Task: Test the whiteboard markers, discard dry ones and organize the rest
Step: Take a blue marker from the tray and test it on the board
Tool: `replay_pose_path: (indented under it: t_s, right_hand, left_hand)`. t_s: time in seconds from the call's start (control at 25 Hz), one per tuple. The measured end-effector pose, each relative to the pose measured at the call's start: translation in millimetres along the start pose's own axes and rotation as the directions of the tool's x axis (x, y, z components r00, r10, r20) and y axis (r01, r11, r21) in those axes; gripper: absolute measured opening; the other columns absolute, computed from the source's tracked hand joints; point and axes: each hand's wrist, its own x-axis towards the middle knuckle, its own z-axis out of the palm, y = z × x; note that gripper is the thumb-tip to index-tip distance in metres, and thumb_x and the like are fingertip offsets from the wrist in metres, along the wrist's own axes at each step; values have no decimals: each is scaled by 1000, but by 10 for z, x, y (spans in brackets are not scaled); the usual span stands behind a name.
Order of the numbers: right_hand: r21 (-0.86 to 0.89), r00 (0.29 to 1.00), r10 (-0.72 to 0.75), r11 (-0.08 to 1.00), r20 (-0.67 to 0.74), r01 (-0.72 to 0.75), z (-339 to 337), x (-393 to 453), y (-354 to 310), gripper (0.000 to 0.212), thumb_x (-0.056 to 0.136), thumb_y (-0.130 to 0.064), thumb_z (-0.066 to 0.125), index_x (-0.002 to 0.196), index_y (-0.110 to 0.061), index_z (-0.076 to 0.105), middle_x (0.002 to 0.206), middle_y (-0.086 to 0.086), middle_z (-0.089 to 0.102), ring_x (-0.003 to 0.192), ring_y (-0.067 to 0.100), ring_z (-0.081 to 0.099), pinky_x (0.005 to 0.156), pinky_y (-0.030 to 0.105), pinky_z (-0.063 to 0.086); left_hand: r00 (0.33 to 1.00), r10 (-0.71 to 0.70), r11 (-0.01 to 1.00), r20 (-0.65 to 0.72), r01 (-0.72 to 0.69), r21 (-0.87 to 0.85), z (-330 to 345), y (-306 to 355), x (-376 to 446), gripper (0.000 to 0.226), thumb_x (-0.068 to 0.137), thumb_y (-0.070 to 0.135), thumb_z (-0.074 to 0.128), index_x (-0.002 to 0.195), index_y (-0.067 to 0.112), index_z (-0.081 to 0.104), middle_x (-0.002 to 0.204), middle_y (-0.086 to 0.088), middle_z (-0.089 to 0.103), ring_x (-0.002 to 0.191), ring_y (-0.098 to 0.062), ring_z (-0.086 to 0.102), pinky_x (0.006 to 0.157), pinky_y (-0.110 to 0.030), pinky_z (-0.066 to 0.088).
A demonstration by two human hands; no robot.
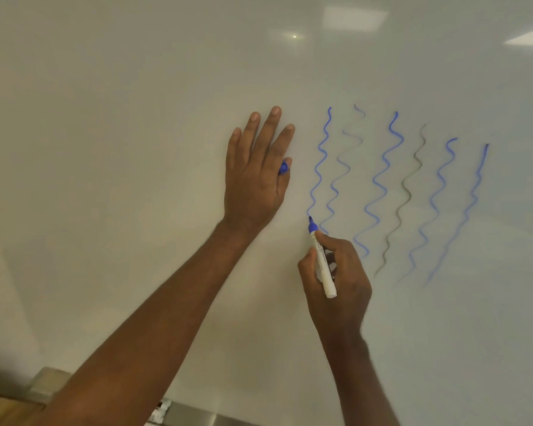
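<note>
A whiteboard (136, 118) fills the view. My right hand (339, 281) grips a white-barrelled blue marker (322, 262), its tip touching the board at the bottom end of a fresh blue wavy line (320, 161). To the right run several more wavy test lines, some strong blue (382, 179), some faint grey (410, 195). My left hand (253, 170) lies flat against the board with fingers straight, left of the lines. A blue marker cap (283, 168) is tucked under its little finger.
At the bottom edge a metal tray ledge (197, 416) holds marker ends (159, 410). A wooden surface (3, 410) shows in the bottom left corner. Ceiling lights reflect in the board's upper right.
</note>
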Motion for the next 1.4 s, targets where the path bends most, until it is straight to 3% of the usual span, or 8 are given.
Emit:
replay_pose_path:
  t_s: [0.28, 0.4, 0.6, 0.72, 0.84, 1.0, 1.16, 1.4]
  right_hand:
    - [-47, 993, 46, 998, 110, -41, -84, -291, 86, 23, 85, -16, 74, 104, -28, 68, 77, -9, 59, 64, 10, 57, 57, 33, 50]
    - [-38, 950, 218, 976, 225, -215, -249, -464, 105, 25, 85, -20, 74, 100, -37, 64, 79, -12, 62, 70, 9, 62, 60, 30, 51]
    - [46, 851, 373, 907, 369, -418, -520, -853, 188, 31, 90, -15, 71, 99, -43, 62, 85, -15, 67, 70, 9, 64, 58, 18, 47]
    - [198, 821, 434, 827, 370, -526, -717, -980, 201, 29, 93, -5, 69, 102, -33, 67, 75, -4, 65, 61, 15, 57, 54, 23, 45]
    - [298, 815, 430, 779, 387, -552, -953, -1120, 132, 21, 91, -13, 71, 100, -32, 70, 82, 0, 67, 66, 19, 60, 58, 22, 46]
    - [335, 805, 384, 764, 452, -552, -1283, -1369, 43, 18, 88, -33, 66, 106, -32, 71, 91, 2, 72, 73, 21, 68, 64, 22, 54]
    - [292, 790, 289, 816, 542, -499, -1533, -1612, 36, 24, 91, -33, 57, 113, -37, 67, 99, -12, 74, 81, 16, 72, 65, 25, 58]
    - [280, 774, 249, 832, 582, -478, -1832, -1678, 203, 22, 91, -30, 62, 112, -33, 59, 96, -19, 68, 80, 14, 70, 65, 21, 56]
  left_hand:
    - [999, -42, 997, 28, 43, -62, -33, 1, -35, 43, 109, 31, 41, 145, 12, 53, 158, -12, 42, 150, -35, 33, 122, -52, 24]
    - [990, -130, 953, 47, 138, -269, -84, 41, -85, 38, 108, 29, 41, 138, 9, 53, 153, -10, 49, 151, -31, 30, 124, -51, 20]
    - [890, -422, 631, 173, 425, -649, -333, 420, -575, 14, 107, 13, 40, 111, 5, 51, 142, -3, 56, 143, -29, 42, 115, -50, 34]
    - [704, -614, 308, 357, 630, -713, -620, 846, -1069, 20, 108, 28, 35, 109, 15, 49, 133, -3, 63, 125, -22, 58, 104, -38, 44]
    - [389, -712, -71, 584, 788, -612, -874, 1169, -1551, 31, 106, 38, 36, 92, 16, 52, 118, -5, 71, 104, -21, 65, 88, -38, 50]
    - [1, -504, -612, 863, 705, -358, -1175, 1365, -1949, 34, 108, 40, 36, 94, 15, 55, 126, -8, 72, 110, -30, 67, 93, -46, 50]
    - [-94, -310, -823, 946, 524, -218, -1408, 1636, -2072, 32, 109, 36, 33, 105, 13, 55, 133, -13, 68, 120, -35, 66, 100, -49, 48]
    - [-126, -315, -839, 941, 501, -214, -1513, 2020, -2055, 32, 109, 34, 33, 103, 13, 57, 133, -13, 67, 119, -34, 67, 100, -46, 49]
